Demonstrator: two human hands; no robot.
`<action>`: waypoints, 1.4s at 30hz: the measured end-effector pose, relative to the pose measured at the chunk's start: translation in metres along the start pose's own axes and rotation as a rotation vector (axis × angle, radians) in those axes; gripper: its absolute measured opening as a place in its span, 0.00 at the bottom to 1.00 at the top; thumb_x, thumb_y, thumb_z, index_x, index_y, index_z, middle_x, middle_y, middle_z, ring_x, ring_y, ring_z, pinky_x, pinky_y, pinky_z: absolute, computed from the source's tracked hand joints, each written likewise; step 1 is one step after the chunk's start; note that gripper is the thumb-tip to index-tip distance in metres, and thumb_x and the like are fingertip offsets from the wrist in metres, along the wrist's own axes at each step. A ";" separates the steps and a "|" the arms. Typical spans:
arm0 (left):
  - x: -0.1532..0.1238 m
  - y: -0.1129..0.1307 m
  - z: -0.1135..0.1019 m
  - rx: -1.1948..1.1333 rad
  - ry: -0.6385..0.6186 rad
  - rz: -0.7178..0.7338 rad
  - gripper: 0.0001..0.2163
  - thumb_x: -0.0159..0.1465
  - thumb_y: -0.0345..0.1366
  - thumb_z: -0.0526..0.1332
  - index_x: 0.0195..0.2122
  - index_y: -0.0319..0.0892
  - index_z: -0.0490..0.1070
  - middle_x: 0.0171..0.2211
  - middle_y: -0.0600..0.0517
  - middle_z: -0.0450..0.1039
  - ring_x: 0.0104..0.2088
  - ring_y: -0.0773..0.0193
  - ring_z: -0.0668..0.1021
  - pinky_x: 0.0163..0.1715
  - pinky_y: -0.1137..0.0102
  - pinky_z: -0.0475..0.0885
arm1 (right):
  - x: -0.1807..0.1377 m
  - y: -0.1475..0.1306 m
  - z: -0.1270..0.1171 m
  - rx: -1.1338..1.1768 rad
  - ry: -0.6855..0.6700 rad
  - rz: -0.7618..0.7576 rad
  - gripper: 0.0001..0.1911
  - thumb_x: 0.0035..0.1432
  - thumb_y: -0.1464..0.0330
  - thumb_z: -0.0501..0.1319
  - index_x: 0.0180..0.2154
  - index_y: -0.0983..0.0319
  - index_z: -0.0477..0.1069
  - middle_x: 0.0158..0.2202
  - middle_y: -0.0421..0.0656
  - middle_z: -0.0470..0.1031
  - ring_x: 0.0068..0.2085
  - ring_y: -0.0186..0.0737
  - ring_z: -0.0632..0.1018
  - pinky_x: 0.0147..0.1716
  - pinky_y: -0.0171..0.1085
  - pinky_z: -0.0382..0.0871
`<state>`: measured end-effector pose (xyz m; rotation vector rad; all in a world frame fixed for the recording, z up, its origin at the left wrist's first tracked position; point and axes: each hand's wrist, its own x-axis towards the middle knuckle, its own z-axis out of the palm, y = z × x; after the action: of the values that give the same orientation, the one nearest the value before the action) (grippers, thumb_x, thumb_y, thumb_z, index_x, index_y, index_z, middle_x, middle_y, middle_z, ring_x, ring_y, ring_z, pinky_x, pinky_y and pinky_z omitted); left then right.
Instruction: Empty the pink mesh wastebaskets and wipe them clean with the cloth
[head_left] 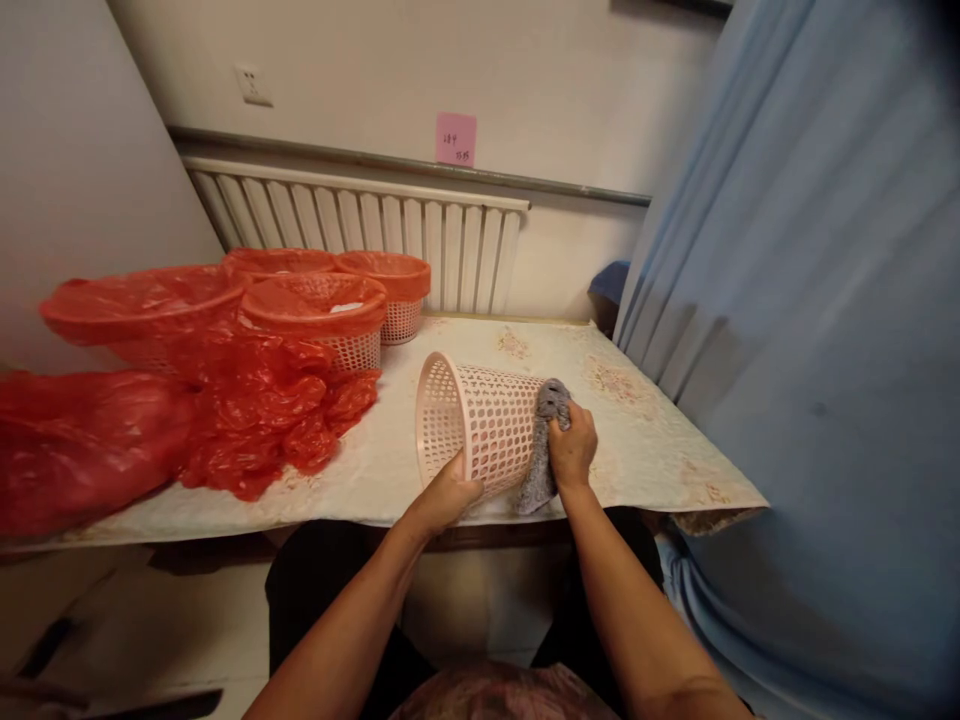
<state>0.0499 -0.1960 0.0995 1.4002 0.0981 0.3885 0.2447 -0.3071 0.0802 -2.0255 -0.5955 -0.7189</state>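
Observation:
A pale pink perforated wastebasket [501,420] lies on its side on the table, its mouth facing left. My left hand [448,494] grips the near side of its rim, thumb outside and the other fingers partly hidden. Closed around a grey cloth [541,465], my right hand [573,446] presses it against the basket's base at the right end. Part of the cloth hangs down toward the tabletop.
Several baskets lined with red bags [315,310] stand at the back left. Loose red plastic bags [270,410] are heaped before them. A radiator [360,220] runs behind the cloth-covered table [645,450]; a blue curtain [817,350] hangs at the right.

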 end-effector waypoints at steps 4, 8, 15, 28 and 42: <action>0.003 -0.005 -0.002 0.037 -0.010 0.026 0.26 0.52 0.27 0.60 0.55 0.38 0.67 0.54 0.46 0.73 0.55 0.55 0.73 0.60 0.59 0.63 | -0.011 0.032 -0.003 -0.037 0.063 0.205 0.18 0.53 0.63 0.53 0.43 0.64 0.72 0.38 0.50 0.74 0.41 0.48 0.71 0.44 0.44 0.65; 0.007 -0.007 -0.005 0.062 -0.033 0.033 0.27 0.51 0.26 0.59 0.55 0.38 0.67 0.53 0.47 0.74 0.53 0.56 0.74 0.60 0.59 0.64 | -0.050 0.018 -0.002 0.024 0.085 0.220 0.18 0.54 0.64 0.53 0.43 0.64 0.72 0.40 0.51 0.74 0.42 0.48 0.72 0.45 0.44 0.66; 0.004 -0.005 -0.006 0.109 -0.035 -0.012 0.28 0.48 0.25 0.57 0.53 0.38 0.68 0.50 0.47 0.75 0.53 0.55 0.74 0.58 0.58 0.66 | -0.085 -0.053 -0.009 0.251 -0.006 -0.191 0.14 0.57 0.70 0.55 0.45 0.62 0.70 0.39 0.47 0.71 0.43 0.44 0.72 0.45 0.44 0.69; -0.012 -0.018 -0.020 0.287 -0.124 -0.112 0.15 0.51 0.27 0.59 0.41 0.37 0.73 0.36 0.51 0.78 0.41 0.59 0.76 0.48 0.63 0.71 | -0.049 -0.105 -0.010 0.265 -0.130 -0.289 0.14 0.54 0.73 0.56 0.44 0.62 0.71 0.38 0.45 0.69 0.42 0.44 0.70 0.44 0.43 0.67; 0.000 -0.005 -0.012 0.146 0.049 -0.002 0.23 0.52 0.28 0.58 0.51 0.38 0.68 0.49 0.48 0.75 0.51 0.58 0.75 0.58 0.61 0.66 | -0.014 -0.013 0.003 0.085 0.018 -0.056 0.16 0.54 0.68 0.54 0.44 0.62 0.72 0.39 0.47 0.72 0.43 0.45 0.70 0.45 0.44 0.65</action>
<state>0.0478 -0.1851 0.0929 1.5349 0.1709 0.4205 0.2275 -0.2998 0.0767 -1.9290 -0.6643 -0.7324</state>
